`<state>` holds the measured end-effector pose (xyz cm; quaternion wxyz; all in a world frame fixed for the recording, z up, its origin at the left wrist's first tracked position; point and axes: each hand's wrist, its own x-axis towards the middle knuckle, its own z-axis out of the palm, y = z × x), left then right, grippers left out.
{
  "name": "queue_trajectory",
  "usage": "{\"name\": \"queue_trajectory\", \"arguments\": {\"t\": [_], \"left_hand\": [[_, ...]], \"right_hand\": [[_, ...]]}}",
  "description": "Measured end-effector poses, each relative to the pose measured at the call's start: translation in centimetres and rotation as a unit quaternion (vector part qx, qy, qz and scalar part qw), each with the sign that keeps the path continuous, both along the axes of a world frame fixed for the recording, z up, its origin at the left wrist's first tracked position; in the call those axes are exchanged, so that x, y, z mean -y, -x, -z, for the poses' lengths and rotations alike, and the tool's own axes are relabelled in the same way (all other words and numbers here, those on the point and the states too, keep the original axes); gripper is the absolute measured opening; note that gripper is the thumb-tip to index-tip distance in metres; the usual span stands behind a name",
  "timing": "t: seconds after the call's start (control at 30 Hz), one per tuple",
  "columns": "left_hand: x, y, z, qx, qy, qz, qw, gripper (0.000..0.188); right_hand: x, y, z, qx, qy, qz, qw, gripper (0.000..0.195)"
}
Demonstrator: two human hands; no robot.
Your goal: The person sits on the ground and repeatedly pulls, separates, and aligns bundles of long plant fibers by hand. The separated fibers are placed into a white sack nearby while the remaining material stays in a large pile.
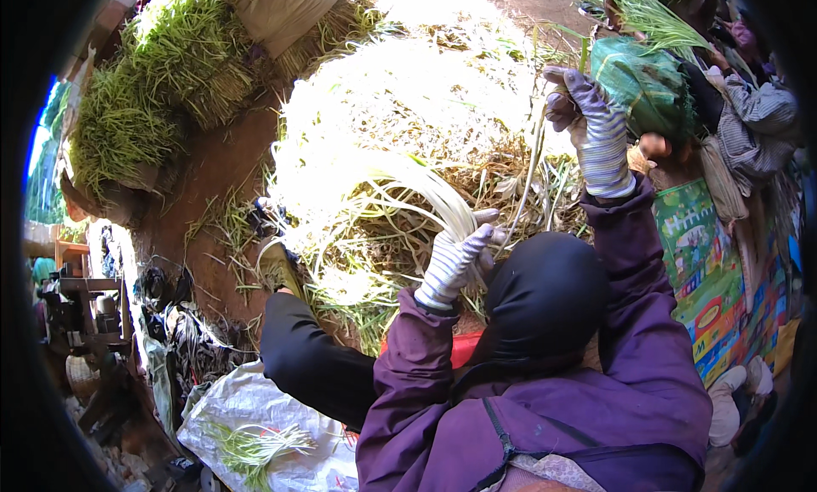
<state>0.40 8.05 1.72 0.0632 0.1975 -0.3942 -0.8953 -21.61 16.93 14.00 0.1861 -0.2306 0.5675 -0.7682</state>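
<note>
My left hand (454, 257), in a striped knit glove, is closed around the base of a bunch of long pale-green stalks (440, 195). The bunch bends away to the left over a heap of loose leaves and stalks (491, 128), part of which is washed out by sunlight. Higher up on the right, my right hand (584, 118), gloved alike, pinches a thin, long strand (535, 160) that hangs down towards my left hand. A green leaf blade (584, 53) rises by its fingertips. My black-clad knee (549, 294) hides the ground below.
Piled green bundles (172, 70) stand at the upper left. Below left, a white woven sack (306, 422) bears a small bunch of stalks (271, 447). At right, another person (756, 125) sits near a green mesh sack (638, 83) and a printed mat (702, 236). Something red (466, 348) shows beside my knee.
</note>
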Motion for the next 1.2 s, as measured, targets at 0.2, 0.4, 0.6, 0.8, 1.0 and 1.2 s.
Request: {"name": "queue_trajectory", "arguments": {"t": [0.2,0.4,0.6,0.8,1.0,1.2], "left_hand": [[-0.8,-0.1,-1.8,-0.022,-0.049,0.059,0.997,0.032],[0.0,-1.0,0.0,0.036,0.021,0.076,0.996,0.019],[0.4,-1.1,-2.5,0.093,0.075,0.032,0.992,0.02],[-0.1,-0.9,-3.2,0.119,0.133,-0.017,0.984,0.017],[0.2,-1.4,-3.6,0.108,0.151,-0.019,0.982,0.02],[-0.3,-2.1,-3.4,0.145,0.241,-0.054,0.958,0.016]], "right_hand": [[0.2,1.9,1.1,-0.055,-0.089,0.067,0.992,0.034],[1.5,1.2,1.9,-0.104,-0.122,0.141,0.977,0.031],[1.1,4.5,3.4,-0.029,-0.032,0.112,0.993,0.033],[1.4,2.9,4.3,-0.039,-0.109,0.007,0.993,0.037],[3.2,1.3,6.4,-0.447,-0.417,0.135,0.78,0.04],[6.0,2.8,11.5,-0.353,-0.503,-0.034,0.788,0.048]]}}
